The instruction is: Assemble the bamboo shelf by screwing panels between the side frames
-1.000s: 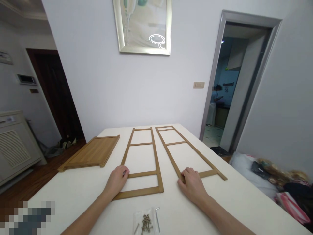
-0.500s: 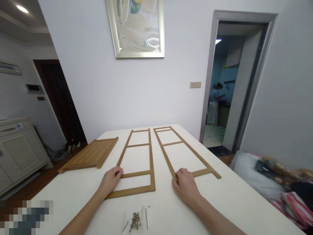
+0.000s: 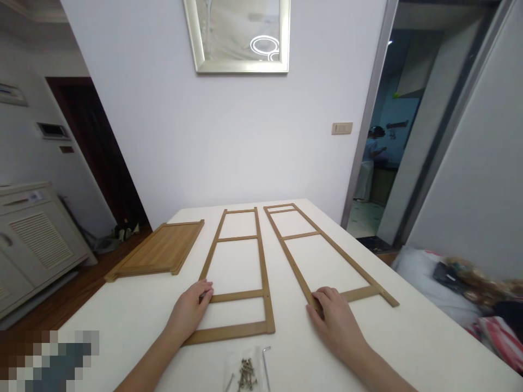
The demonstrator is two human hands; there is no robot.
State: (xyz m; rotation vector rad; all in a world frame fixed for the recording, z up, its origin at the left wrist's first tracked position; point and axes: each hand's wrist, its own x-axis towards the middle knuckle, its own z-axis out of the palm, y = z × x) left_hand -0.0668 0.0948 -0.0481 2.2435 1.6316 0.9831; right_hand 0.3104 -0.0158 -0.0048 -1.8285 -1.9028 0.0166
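Two ladder-like wooden frames lie flat, side by side, on the white table [image 3: 292,348]. My left hand [image 3: 189,311] is closed around the left rail of the left wooden frame [image 3: 264,272], near its lower crossbar. At the near end of the right wooden frame [image 3: 347,258], my right hand [image 3: 337,326] curls its fingers over the left rail and hides that corner. Between my forearms lie a clear plastic bag of screws [image 3: 246,374] and a hex key [image 3: 266,367] beside it.
Slatted wooden panels [image 3: 159,251] lie at the table's left side. A wall [image 3: 261,147] stands behind the far edge. Bags and clothes [image 3: 461,288] are piled to the right. Through the doorway, a person [image 3: 370,158] stands in another room. A cabinet [image 3: 44,239] is far left.
The camera view has shifted and tilted slightly. Both hands stay on the same rails, and the frames, panels and screw bag keep their places on the table.
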